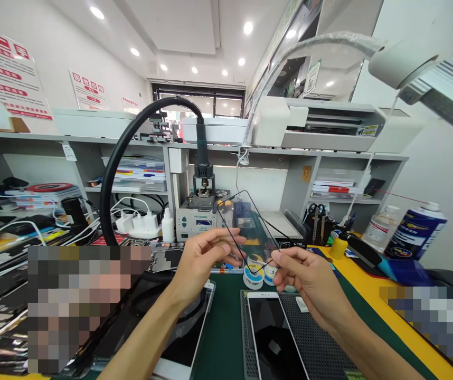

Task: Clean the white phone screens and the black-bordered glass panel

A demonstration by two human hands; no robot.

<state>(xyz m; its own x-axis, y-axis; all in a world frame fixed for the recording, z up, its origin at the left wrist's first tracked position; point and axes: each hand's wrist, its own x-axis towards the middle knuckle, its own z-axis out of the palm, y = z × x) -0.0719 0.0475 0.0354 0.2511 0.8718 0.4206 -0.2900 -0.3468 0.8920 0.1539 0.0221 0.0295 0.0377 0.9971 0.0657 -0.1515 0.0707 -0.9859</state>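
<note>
My right hand pinches the lower right corner of a clear screen protector with a thin black border, held tilted up in the air. At its left edge is my left hand, fingers stretched and apart; whether they touch the edge I cannot tell. Below my right hand, a white-framed phone with a dark screen lies on a black textured mat. Another white-framed device with a dark screen lies beneath my left forearm, partly covered by it.
Solder spools stand behind the mat. A machine with a display and a thick black hose rise behind my left hand. At right are a yellow bottle, a blue spray can and a clear bottle. Phone parts crowd the left.
</note>
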